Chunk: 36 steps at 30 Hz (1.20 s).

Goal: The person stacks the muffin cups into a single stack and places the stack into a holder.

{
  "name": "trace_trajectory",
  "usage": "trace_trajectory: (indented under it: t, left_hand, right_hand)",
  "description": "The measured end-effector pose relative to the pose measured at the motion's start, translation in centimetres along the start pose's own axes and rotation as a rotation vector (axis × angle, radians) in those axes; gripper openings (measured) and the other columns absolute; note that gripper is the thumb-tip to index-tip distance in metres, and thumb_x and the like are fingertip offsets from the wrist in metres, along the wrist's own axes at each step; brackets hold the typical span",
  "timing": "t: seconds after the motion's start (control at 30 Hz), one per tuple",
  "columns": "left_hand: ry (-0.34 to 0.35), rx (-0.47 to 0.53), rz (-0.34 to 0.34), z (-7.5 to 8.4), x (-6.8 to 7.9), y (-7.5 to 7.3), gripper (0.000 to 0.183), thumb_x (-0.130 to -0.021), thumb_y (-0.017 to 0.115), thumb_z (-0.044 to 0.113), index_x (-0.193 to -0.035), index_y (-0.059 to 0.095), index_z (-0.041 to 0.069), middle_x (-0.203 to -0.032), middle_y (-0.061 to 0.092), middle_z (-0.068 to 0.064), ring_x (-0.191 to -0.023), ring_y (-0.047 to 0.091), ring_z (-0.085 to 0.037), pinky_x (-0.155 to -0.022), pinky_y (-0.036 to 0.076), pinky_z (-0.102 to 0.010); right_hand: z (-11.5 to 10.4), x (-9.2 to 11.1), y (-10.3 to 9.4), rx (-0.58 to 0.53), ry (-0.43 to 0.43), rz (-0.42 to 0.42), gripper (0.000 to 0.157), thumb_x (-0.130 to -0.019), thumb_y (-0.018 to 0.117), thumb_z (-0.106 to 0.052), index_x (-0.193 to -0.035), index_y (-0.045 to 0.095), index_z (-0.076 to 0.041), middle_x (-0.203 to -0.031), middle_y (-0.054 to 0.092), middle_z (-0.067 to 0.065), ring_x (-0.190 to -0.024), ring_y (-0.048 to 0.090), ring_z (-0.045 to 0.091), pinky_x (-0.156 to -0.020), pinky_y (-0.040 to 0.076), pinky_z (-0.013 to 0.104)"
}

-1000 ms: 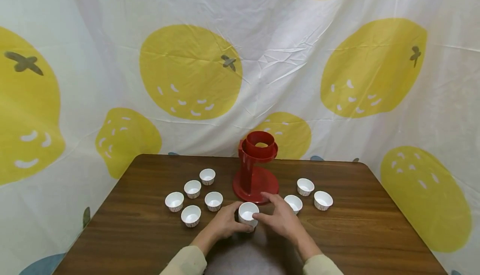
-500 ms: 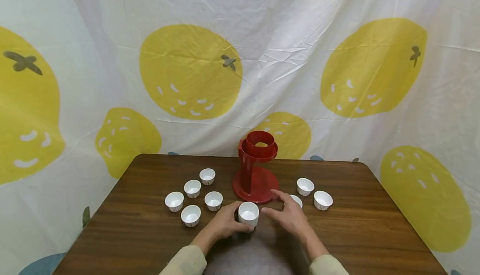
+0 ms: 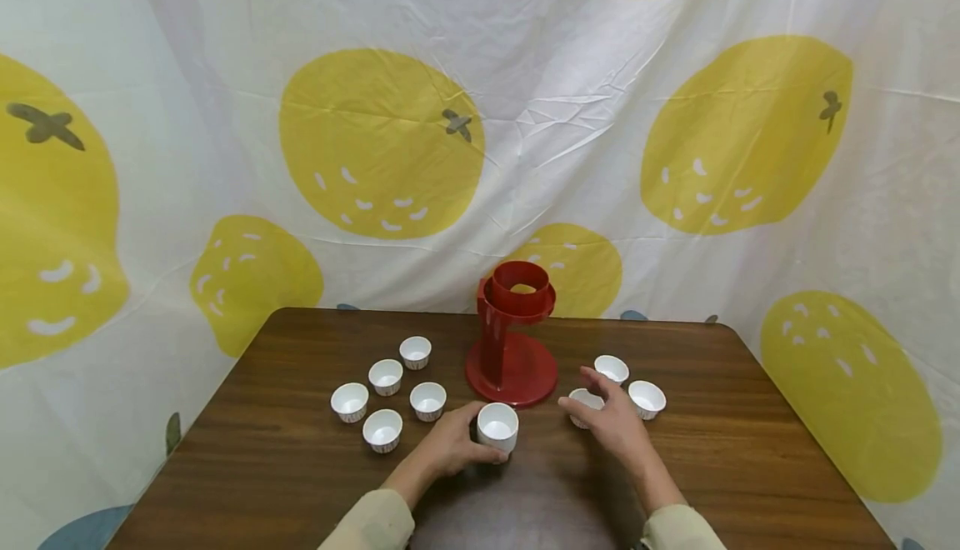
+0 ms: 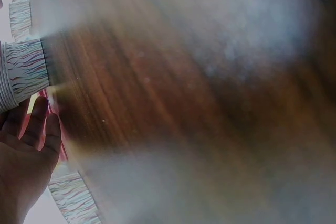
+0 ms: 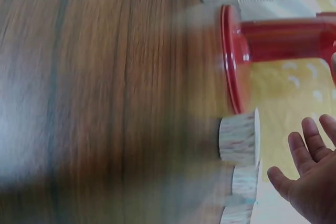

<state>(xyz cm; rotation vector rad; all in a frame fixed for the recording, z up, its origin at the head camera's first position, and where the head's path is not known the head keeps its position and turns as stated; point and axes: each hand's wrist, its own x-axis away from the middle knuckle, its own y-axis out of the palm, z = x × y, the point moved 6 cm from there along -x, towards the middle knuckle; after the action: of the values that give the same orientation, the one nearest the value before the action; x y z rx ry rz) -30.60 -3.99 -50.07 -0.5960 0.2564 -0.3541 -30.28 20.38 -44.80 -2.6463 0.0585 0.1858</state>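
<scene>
My left hand holds a small stack of white paper baking cups upright at the table's middle, thumb in front and fingers behind. In the left wrist view, several nested rims show on the stack, whose side has a wavy printed pattern. Over on the right, my right hand is spread above and beside a single baking cup, partly covering it. That hand's fingers look apart and hold nothing in the right wrist view, where a row of cups stands beyond.
A red stand with a ring-shaped top rises behind the stack. Several single cups stand to the left. Two more cups are at the right. A lemon-print cloth hangs behind the wooden table.
My right hand has let go of the stack's side and moved right, to the nearest single cup there. The left hand stays in place with the stack.
</scene>
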Motion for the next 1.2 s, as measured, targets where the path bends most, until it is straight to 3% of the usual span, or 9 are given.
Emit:
trace_trajectory:
  t: [0.23, 0.57, 1.2]
  left_hand:
    - [0.011, 0.006, -0.001, 0.1, 0.1, -0.1, 0.064, -0.071, 0.090, 0.027, -0.126, 0.062, 0.008, -0.111, 0.067, 0.000, -0.106, 0.060, -0.020, -0.097, 0.044, -0.044]
    - [0.019, -0.003, 0.003, 0.2, 0.1, 0.0, 0.063, -0.071, 0.090, 0.027, -0.124, 0.062, 0.009, -0.110, 0.067, 0.000, -0.105, 0.060, -0.020, -0.097, 0.044, -0.043]
    - [0.015, 0.004, 0.006, 0.1, 0.1, 0.0, 0.062, -0.070, 0.091, 0.027, -0.123, 0.063, 0.010, -0.107, 0.068, 0.002, -0.102, 0.061, -0.018, -0.096, 0.045, -0.041]
  right_hand:
    - [1.9, -0.1, -1.2, -0.019, 0.037, 0.035, 0.068, -0.087, 0.076, -0.018, -0.141, 0.044, 0.009, -0.140, 0.050, 0.029, -0.134, 0.043, 0.039, -0.113, 0.029, 0.048]
    - [3.8, 0.5, -2.0, 0.113, 0.083, 0.043, 0.074, -0.086, 0.078, -0.029, -0.142, 0.045, 0.006, -0.136, 0.053, 0.030, -0.132, 0.044, 0.042, -0.109, 0.030, 0.054]
    - [5.4, 0.4, -1.2, 0.253, 0.085, 0.067, 0.082, -0.080, 0.083, -0.033, -0.139, 0.047, 0.009, -0.131, 0.056, 0.030, -0.123, 0.049, 0.049, -0.100, 0.038, 0.060]
